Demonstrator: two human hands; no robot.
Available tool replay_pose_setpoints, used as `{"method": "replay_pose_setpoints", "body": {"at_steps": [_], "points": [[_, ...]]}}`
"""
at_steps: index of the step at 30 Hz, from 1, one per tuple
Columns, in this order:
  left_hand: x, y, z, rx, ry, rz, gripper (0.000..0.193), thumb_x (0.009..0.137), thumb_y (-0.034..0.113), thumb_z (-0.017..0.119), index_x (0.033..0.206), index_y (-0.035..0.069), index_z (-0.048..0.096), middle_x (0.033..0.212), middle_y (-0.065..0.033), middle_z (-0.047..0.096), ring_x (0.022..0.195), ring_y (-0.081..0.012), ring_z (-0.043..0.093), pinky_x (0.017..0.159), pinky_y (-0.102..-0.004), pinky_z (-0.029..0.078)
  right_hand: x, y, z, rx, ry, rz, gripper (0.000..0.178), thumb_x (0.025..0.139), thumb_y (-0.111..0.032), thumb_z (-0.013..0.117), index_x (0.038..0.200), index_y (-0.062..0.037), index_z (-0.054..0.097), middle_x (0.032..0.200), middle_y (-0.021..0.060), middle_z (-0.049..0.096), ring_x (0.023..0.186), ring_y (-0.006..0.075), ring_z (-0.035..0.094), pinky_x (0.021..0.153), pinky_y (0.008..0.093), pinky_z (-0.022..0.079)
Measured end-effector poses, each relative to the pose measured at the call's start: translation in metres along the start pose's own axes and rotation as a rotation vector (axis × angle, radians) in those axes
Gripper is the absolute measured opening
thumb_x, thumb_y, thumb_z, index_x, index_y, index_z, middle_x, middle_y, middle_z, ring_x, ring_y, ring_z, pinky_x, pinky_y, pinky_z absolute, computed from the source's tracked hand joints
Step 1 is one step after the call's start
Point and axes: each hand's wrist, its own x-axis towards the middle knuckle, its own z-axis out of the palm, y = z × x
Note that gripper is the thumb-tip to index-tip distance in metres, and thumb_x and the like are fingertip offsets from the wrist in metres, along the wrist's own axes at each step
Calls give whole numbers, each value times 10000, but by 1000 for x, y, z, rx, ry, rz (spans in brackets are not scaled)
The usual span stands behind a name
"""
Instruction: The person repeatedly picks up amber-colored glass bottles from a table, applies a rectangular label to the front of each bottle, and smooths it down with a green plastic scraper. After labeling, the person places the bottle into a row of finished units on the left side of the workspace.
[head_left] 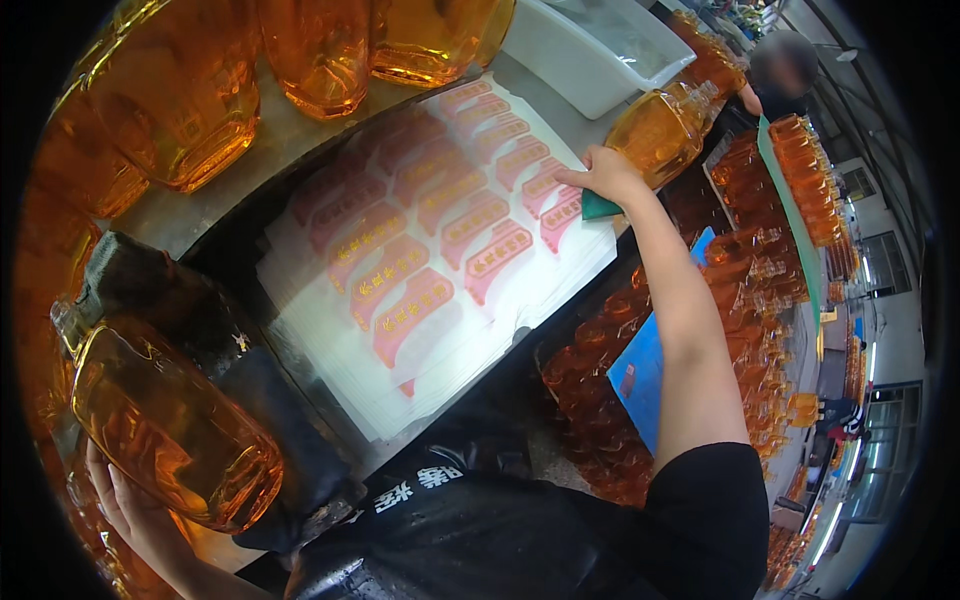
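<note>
At the lower left, my left hand (135,520) is closed round the underside of an amber glass bottle (175,425), which lies tilted against a black padded rest (285,420). My right arm reaches to the right edge of a stack of white decal sheets (545,275). There my right hand (612,178) grips a small flat green piece (599,206), with a finger stretched over the top sheet. Rows of pink and red decals with gold marks (415,305) cover that sheet, and toward its lower edge the paper is bare.
Large amber bottles (315,60) stand along the far left. Just beyond my right hand is another amber bottle (655,135), near a white plastic tub (590,60). Rows of bottles (600,350) and a blue sheet (645,375) lie at right. A person (785,75) works beyond.
</note>
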Motion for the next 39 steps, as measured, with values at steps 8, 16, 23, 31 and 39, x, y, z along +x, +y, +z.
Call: {"method": "replay_pose_setpoints", "body": {"at_steps": [8, 16, 23, 31, 39], "points": [[-11, 8, 6, 83, 62, -35, 481, 1021, 188, 356, 1437, -54, 368, 1364, -202, 516, 1217, -325, 569, 1055, -428, 447, 4, 1, -5, 18, 52, -18, 528, 747, -528, 756, 886, -21, 702, 897, 209, 699, 889, 352, 686, 765, 433, 525], [-12, 23, 36, 400, -40, 462, 776, 919, 520, 572, 1474, 9, 387, 1536, -197, 338, 1437, -362, 300, 1152, -500, 271, -33, -39, -2, -463, 508, -139, 287, 964, -406, 510, 970, -156, 651, 797, 176, 687, 781, 410, 672, 640, 527, 505], [-70, 22, 14, 790, -407, 589, 649, 681, 279, 848, 1292, 187, 649, 1494, -157, 445, 1473, -436, 201, 1185, -561, 129, -188, -204, -79, 484, 514, -624, 72, 864, 16, 697, 923, 37, 661, 788, 41, 669, 716, 65, 614, 655, 209, 473], [-59, 55, 27, 209, -625, 485, 439, 938, 199, 631, 1312, -16, 551, 1229, -139, 634, 1039, -277, 618, 936, -373, 460, -252, -290, -112, 1168, 145, -803, 148, 900, -109, 653, 960, -13, 558, 774, 61, 651, 621, 69, 591, 557, 181, 448], [-73, 58, 43, -511, -721, -240, 615, 956, 390, 619, 1375, -21, 434, 1259, -162, 590, 1163, -241, 587, 940, -332, 468, -265, -288, -89, 1416, -370, -651, 131, 937, -53, 633, 1028, -12, 548, 843, 134, 718, 785, 161, 703, 747, 265, 534]]}}
